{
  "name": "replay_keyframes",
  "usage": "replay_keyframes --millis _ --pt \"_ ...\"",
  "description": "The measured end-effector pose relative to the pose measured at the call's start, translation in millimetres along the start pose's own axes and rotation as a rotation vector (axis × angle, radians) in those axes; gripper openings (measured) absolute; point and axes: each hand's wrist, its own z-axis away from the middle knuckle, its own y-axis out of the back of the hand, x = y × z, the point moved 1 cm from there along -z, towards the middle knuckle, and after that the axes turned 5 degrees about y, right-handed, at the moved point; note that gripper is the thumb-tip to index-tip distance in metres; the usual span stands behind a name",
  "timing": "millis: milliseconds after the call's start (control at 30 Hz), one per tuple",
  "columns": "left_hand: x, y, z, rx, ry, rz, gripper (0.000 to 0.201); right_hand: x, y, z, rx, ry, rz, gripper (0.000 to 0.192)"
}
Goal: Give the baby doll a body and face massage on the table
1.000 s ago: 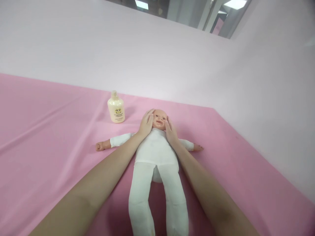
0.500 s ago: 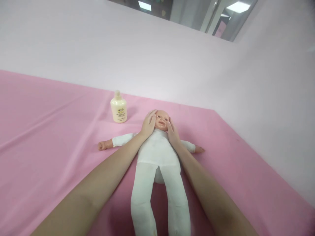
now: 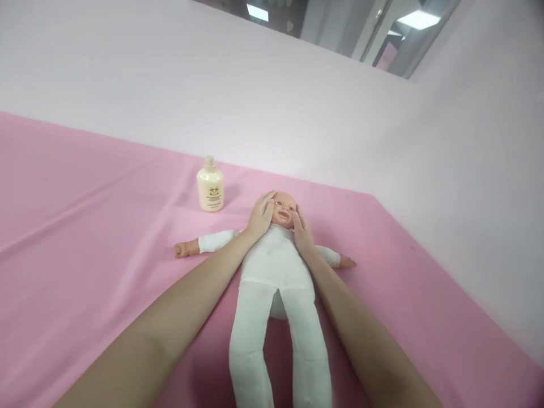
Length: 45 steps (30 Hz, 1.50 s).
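Note:
A baby doll (image 3: 278, 255) with a white cloth body lies on its back, arms spread to both sides and legs toward me. My left hand (image 3: 261, 216) rests flat along the left side of its head, fingers stretched out and close together. Against the right side of the head lies my right hand (image 3: 302, 231), its fingers also extended, with the thumb near the doll's cheek. The doll's face shows between my two hands. My forearms run along both sides of its torso and pass over its arms.
A cream-coloured bottle (image 3: 211, 188) with a dark printed label stands upright beyond the doll's left-hand arm. Pink cloth (image 3: 106, 226) with a few creases covers the surface. A white wall (image 3: 255, 102) rises behind, with a window (image 3: 340, 28) at the top.
The whole view has shifted slightly, so everything sits a little farther right. My hands stay at the sides of the doll's head, with almost no movement against it.

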Motion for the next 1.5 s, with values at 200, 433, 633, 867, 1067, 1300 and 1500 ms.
replay_keyframes --millis 200,433,633,867,1067,1300,1500 --pt "2.7 0.6 0.7 -0.01 0.007 0.009 0.046 -1.6 0.5 -0.4 0.004 -0.01 -0.002 0.068" --pt "1.5 -1.5 0.4 -0.008 0.001 0.014 0.046 -4.2 1.7 1.3 -0.003 0.018 0.008 0.069" --pt "2.1 -2.4 0.7 -0.002 -0.003 -0.002 0.046 -3.9 2.1 1.3 -0.011 0.019 0.01 0.067" --pt "1.5 -3.5 0.5 0.006 -0.001 0.0 0.046 -8.8 1.9 2.2 -0.007 0.044 0.015 0.065" --pt "1.7 -3.3 0.6 0.006 -0.003 0.006 0.046 -8.5 1.9 2.8 -0.003 0.023 0.014 0.065" --pt "0.1 -2.3 0.7 -0.006 0.002 -0.001 0.046 -6.2 1.8 2.0 -0.01 0.017 -0.005 0.066" --pt "-0.2 -1.9 0.4 -0.003 -0.007 -0.001 0.046 -6.3 1.1 1.9 0.0 -0.002 -0.015 0.069"
